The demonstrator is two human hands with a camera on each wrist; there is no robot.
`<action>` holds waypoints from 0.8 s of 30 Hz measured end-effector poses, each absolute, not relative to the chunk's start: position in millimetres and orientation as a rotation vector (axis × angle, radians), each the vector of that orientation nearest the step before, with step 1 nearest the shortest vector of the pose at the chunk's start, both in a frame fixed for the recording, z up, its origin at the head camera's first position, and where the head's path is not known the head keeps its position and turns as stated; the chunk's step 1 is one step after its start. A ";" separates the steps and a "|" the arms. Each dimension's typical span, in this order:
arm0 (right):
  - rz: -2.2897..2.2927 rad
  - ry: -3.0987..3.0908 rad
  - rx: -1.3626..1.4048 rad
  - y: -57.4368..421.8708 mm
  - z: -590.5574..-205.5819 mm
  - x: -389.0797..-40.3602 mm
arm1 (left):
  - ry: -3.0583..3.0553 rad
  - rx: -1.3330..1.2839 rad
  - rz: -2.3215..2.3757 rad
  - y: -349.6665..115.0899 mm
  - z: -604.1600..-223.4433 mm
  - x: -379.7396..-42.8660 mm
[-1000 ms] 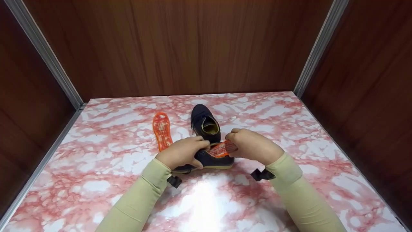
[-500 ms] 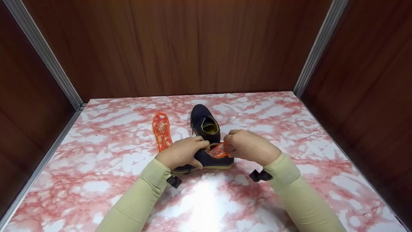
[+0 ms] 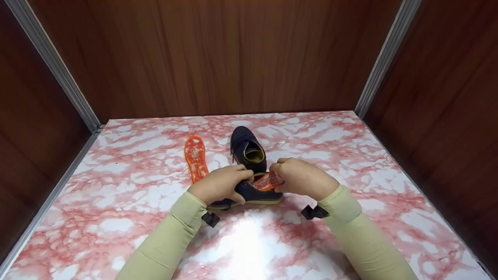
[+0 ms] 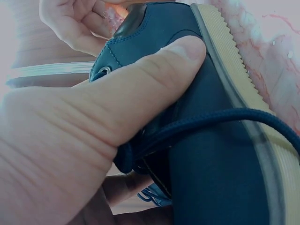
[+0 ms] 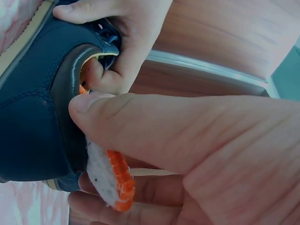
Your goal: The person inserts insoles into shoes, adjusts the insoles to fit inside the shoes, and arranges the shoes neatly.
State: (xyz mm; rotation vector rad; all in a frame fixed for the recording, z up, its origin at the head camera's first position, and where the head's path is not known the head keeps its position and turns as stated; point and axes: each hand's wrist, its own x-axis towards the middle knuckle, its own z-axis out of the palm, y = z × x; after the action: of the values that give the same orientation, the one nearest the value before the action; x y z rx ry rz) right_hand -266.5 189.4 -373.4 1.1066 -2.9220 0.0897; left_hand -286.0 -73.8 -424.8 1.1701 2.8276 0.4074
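Observation:
A dark blue lace-up shoe [image 3: 258,195] with a cream sole lies crosswise near the middle of the table, heel to the right. My left hand [image 3: 221,182] grips it over the front and laces; in the left wrist view the thumb presses on the upper [image 4: 206,154]. One of its fingers reaches inside the shoe's opening. My right hand [image 3: 306,178] pinches the heel end of an orange insole [image 3: 267,181], whose front part is hidden in the shoe. In the right wrist view the insole [image 5: 104,176] shows a white fuzzy face and an orange ribbed edge.
Just behind stands a matching shoe [image 3: 245,142], toe pointing away, its yellowish lining visible. A second orange insole [image 3: 195,155] lies flat to the left, partly behind my left hand. Brown wood-look panels [image 3: 218,58] rise at the table's back and sides.
My right hand has moved slightly left, toward the shoe, and a little less of the insole shows. The left hand, both shoes and the other insole look unmoved.

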 end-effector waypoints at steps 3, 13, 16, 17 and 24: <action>0.094 -2.938 1.105 190.3 -371.9 -266.8 | 2.828 1.171 0.406 -73.9 -425.0 -286.1; 0.199 -2.964 1.067 197.7 -362.8 -265.9 | 2.834 1.178 0.385 -73.3 -425.1 -285.7; 0.213 -2.953 1.066 197.8 -362.8 -265.4 | 2.836 1.182 0.386 -73.8 -425.6 -286.1; 0.212 -2.951 1.063 197.6 -363.2 -265.2 | 2.835 1.184 0.390 -74.0 -425.6 -286.1; 0.153 -2.937 1.052 193.7 -365.1 -263.3 | 2.839 1.208 0.396 -74.3 -426.2 -286.6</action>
State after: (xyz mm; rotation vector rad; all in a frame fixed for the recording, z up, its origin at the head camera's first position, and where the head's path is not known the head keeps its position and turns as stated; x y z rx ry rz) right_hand -263.3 193.7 -365.1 1.0524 -2.9373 0.1530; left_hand -286.6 -74.3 -426.2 1.2081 2.8388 0.3959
